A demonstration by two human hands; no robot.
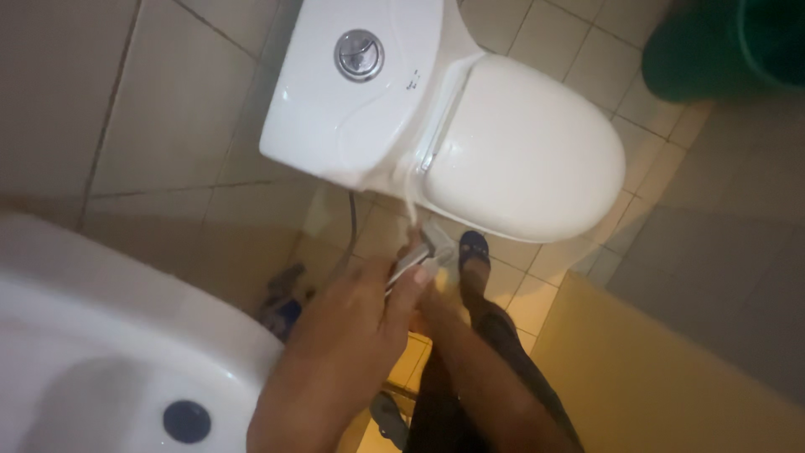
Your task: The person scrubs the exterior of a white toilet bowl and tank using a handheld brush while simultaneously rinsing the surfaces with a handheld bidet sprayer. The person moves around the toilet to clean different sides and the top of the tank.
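Note:
My left hand (369, 306) is closed around a metal hand-held bidet sprayer (422, 253), thumb on top. A thin stream of water (410, 197) runs from the sprayer up to the white toilet (520, 143), hitting the seam between the tank (335, 109) and the shut lid. My right hand (429, 309) sits just beneath the left one, touching it, and its fingers are mostly hidden. The right forearm (482, 377) crosses over my dark trouser leg. My foot in a dark sandal (474, 250) stands by the toilet base.
A white sink (101, 352) with a dark drain (186, 420) fills the lower left. A green bucket (729, 46) stands at the top right. A yellowish panel (671, 377) rises at the lower right. The floor and wall are beige tile.

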